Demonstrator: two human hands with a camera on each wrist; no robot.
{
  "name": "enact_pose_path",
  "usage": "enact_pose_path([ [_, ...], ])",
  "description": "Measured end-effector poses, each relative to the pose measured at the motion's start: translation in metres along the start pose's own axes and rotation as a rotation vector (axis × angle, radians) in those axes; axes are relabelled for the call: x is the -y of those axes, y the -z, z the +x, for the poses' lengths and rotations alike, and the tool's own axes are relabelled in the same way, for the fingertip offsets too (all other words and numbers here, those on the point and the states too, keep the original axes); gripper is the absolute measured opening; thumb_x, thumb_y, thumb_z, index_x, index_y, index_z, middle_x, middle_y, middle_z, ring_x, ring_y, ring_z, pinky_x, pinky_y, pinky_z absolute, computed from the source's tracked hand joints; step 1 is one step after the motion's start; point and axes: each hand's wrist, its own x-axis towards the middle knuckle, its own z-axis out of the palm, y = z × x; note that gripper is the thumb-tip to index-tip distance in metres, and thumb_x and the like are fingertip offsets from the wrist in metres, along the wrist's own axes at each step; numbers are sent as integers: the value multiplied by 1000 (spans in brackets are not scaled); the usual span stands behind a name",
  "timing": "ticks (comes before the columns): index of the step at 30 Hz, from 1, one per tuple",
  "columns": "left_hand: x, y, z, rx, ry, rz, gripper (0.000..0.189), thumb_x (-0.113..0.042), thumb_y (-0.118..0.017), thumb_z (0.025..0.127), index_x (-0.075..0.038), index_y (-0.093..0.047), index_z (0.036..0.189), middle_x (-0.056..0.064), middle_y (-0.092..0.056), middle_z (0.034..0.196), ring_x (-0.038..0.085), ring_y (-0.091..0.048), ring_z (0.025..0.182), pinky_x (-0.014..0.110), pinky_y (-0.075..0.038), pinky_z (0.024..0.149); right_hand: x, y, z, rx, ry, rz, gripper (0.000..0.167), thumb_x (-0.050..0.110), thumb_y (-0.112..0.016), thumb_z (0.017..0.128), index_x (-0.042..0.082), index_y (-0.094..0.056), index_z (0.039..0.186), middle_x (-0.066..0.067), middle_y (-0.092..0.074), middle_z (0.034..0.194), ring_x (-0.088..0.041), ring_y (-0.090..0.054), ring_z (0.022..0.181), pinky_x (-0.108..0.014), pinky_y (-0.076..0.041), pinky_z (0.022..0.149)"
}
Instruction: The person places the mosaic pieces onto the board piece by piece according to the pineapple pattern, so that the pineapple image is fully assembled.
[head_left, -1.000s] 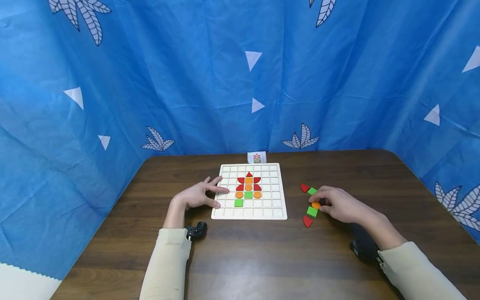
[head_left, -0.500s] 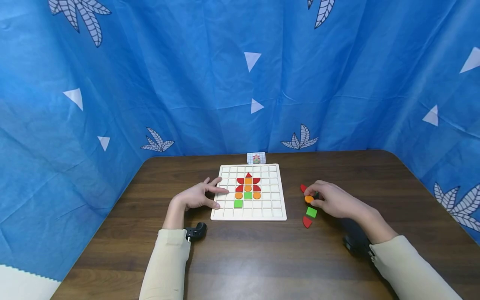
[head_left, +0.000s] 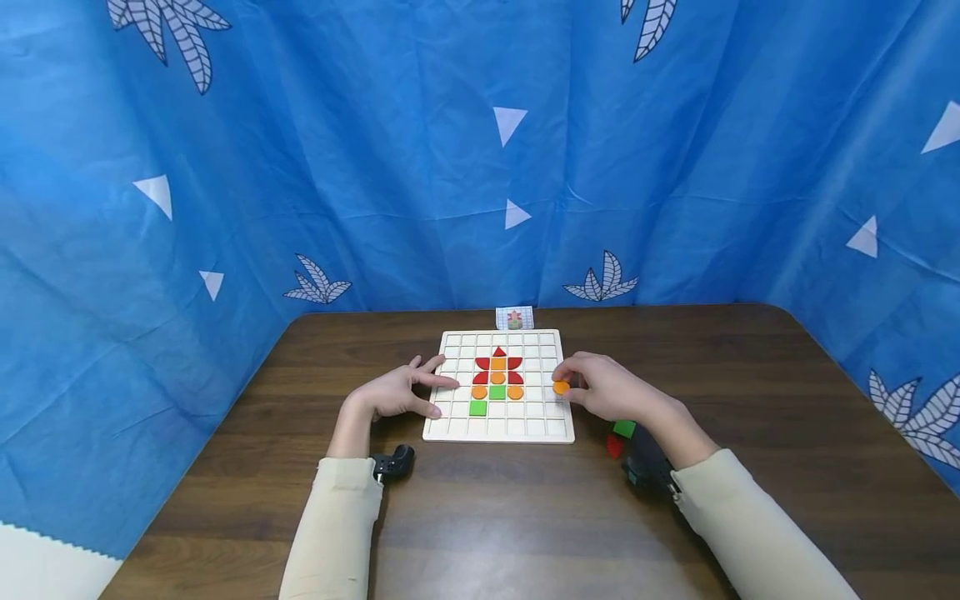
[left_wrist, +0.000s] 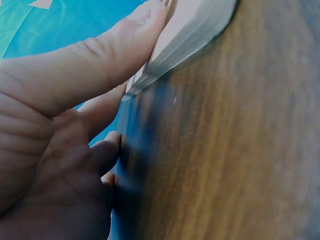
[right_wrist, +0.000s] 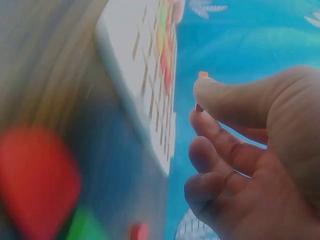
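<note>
A white grid board [head_left: 532,429] lies on the table with flat red, orange and green pieces set in its squares, a green square [head_left: 477,408] lowest among them. My left hand [head_left: 390,393] rests on the board's left edge, fingers spread and fairly straight; the left wrist view has the thumb [left_wrist: 110,57] over the board's rim. Above the board's right edge, my right hand [head_left: 615,390] pinches an orange round piece [head_left: 561,388] between thumb and fingers. The right wrist view catches this piece [right_wrist: 202,75] edge-on at the fingertips, apart from the board.
Under the right forearm lie a loose green square [head_left: 624,428] and a red piece [head_left: 615,447], partly covered. A small pattern card [head_left: 514,318] sits behind the board. Blue patterned cloth [head_left: 420,167] hangs around the wooden table [head_left: 480,525].
My right hand has picked up the orange round piece from the loose pieces and carried it left to the board's right edge. The left hand has stayed in place.
</note>
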Motion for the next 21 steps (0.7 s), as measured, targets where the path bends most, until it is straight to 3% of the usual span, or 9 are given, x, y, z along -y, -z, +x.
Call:
enact_pose_path([
  [13, 1, -1, 1, -3, 12, -6, 54, -20, -85, 83, -27, -70, 135, 2, -20, 174, 40, 11, 160, 72, -6, 123, 43, -35, 36, 40, 76, 57, 24, 12, -78, 91, 11, -74, 115, 1, -70, 103, -18, -58, 95, -34, -54, 88],
  [21, -2, -1, 1, 0, 23, -20, 53, -20, -85, 83, -30, -71, 134, -1, -20, 174, 36, 11, 161, 71, -6, 123, 56, -50, 44, 59, 71, 72, 18, 14, -79, 91, 11, -75, 108, 4, -64, 87, -17, -55, 85, -32, -48, 79],
])
